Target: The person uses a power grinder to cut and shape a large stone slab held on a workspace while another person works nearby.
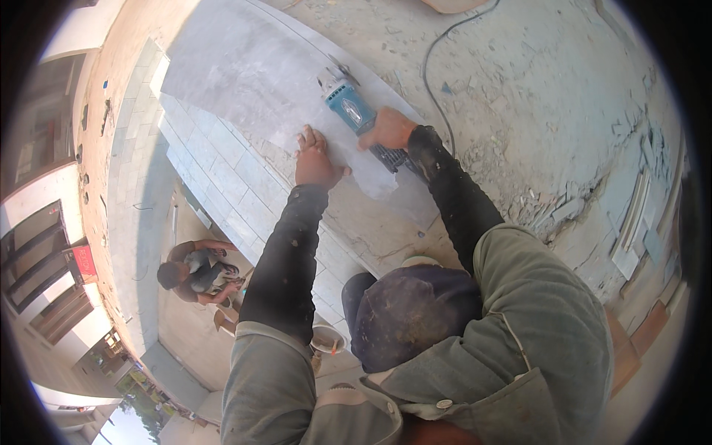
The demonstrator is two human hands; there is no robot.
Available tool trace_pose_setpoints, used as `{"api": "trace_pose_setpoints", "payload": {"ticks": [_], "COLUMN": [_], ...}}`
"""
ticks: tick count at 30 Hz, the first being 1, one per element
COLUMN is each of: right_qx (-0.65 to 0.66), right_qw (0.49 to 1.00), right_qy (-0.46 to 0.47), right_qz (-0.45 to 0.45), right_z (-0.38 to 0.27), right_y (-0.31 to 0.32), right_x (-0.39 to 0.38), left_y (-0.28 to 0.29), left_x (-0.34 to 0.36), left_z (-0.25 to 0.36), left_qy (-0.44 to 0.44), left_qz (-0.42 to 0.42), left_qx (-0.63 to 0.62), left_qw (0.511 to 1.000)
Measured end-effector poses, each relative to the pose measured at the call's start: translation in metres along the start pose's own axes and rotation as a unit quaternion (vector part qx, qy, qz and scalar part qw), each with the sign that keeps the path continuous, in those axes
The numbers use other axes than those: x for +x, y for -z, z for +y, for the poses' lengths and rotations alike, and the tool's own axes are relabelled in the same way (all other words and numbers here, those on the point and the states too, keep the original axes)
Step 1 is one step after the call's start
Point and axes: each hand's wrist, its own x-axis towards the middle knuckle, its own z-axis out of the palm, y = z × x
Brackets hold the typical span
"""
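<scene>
Toward the left, a co-worker [200, 273] is low beside the paving tiles [222, 167]; flying dust or chips could reach that person. The left hand [317, 163] rests on the grey slab [230, 67], grip loose, thumb apart from bent fingers, holding nothing visible. It is near the angle grinder [350, 108], so a kick could bring the tool into it. The grinder is at the slab's right edge, with the right hand [389, 130] clamped around its body; this one-handed grip could let it twist. Rightward, the power cord [426, 70] could snag and tug it.
</scene>
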Motion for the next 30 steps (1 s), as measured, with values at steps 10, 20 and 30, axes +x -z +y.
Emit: {"api": "trace_pose_setpoints", "payload": {"ticks": [10, 20, 30], "right_qx": [0.031, 0.058, 0.05], "right_qw": [0.999, 0.997, 0.998], "right_qy": [-0.008, -0.034, -0.024], "right_qz": [-0.004, -0.023, -0.012], "right_z": [-0.011, -0.01, -0.013], "right_y": [0.004, 0.005, 0.006], "right_x": [0.024, 0.042, 0.022], "left_y": [0.0, 0.001, 0.001], "left_x": [0.001, 0.001, -0.001], "left_z": [0.003, 0.004, 0.003], "left_qy": [0.003, 0.007, 0.005], "left_qz": [-0.006, -0.006, -0.004], "left_qx": [-0.001, -0.013, -0.008], "left_qw": [1.0, 1.0, 1.0]}}
